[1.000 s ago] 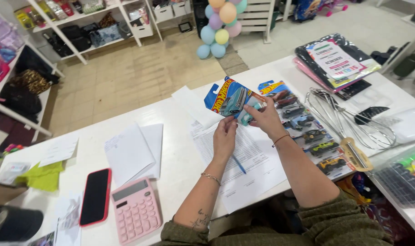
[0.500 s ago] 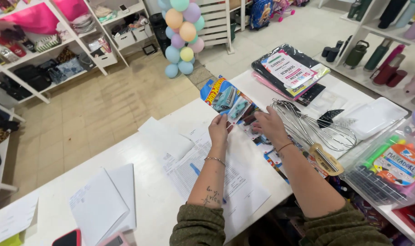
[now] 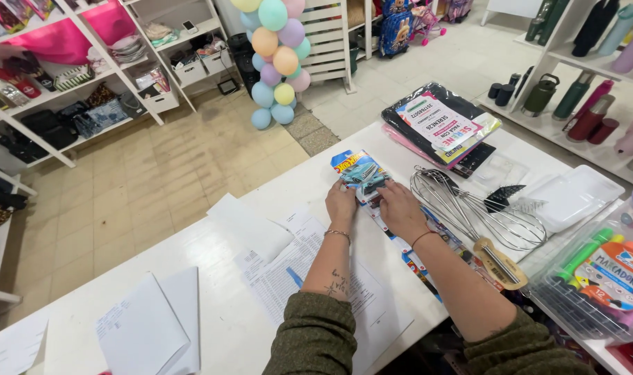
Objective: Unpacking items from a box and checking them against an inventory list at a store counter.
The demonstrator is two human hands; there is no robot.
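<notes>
A carded toy car pack (image 3: 359, 173), blue with a small car under a blister, lies flat on the white counter (image 3: 226, 305). My left hand (image 3: 341, 205) rests on its near left edge, fingers curled. My right hand (image 3: 400, 208) presses flat on the row of further toy car packs (image 3: 427, 267) that runs toward me under my forearm. Both hands sit side by side, touching the cards. Printed paper sheets with a blue pen (image 3: 295, 278) lie under my left forearm.
Wire whisks with a wooden handle (image 3: 469, 222) lie right of my hands. Beyond them are a dark bagged packet (image 3: 438, 125), a white tray (image 3: 573, 198) and a marker pack (image 3: 608, 271). Folded papers (image 3: 150, 326) lie left. A balloon column (image 3: 278, 62) stands on the floor.
The blue toy car pack, held raised in both hands before, now lies flat on the counter at the top of the row. My view has swung left to right.
</notes>
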